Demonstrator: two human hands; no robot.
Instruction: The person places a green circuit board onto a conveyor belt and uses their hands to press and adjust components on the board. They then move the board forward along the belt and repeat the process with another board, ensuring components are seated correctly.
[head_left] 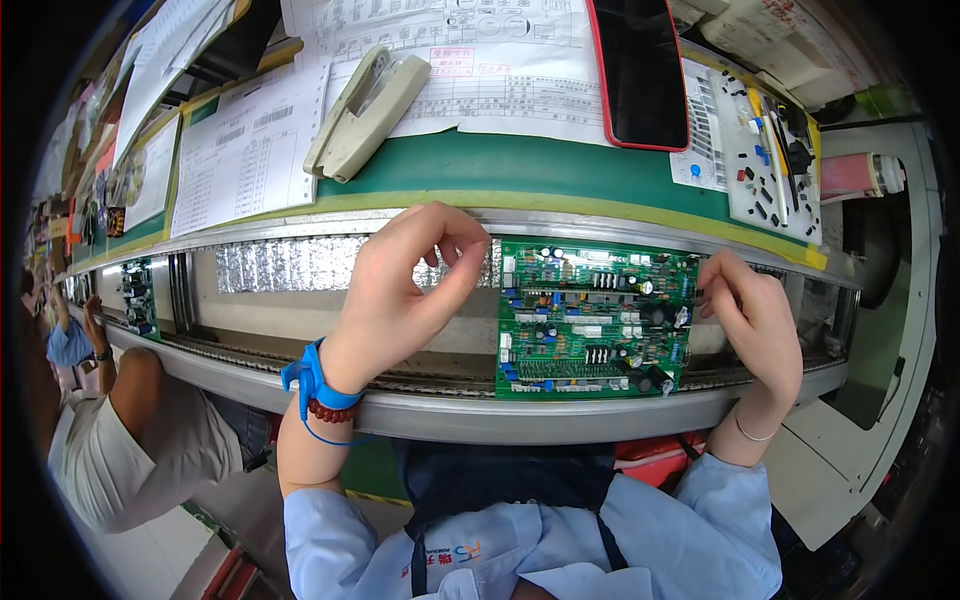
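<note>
A green circuit board point(598, 320), crowded with capacitors, connectors and other small parts, lies across the metal rails in front of me. At its upper left corner is my left hand point(405, 285), thumb and index finger pinched together just off the edge; whether anything small sits between them is hidden. My right hand point(752, 312) is beside the board's right edge, its fingers curled and the tips at or touching that edge. What the right fingertips hold, if anything, cannot be seen. A blue wrist strap point(325, 380) with a cord is around my left wrist.
Metal rails point(450, 420) run left to right. Beyond them, a green bench point(500, 170) carries a beige handset point(368, 115), a red-edged phone point(642, 75), printed sheets point(250, 140) and a white board of small parts and tools point(770, 160). Another person point(150, 440) works at left near another circuit board point(138, 295).
</note>
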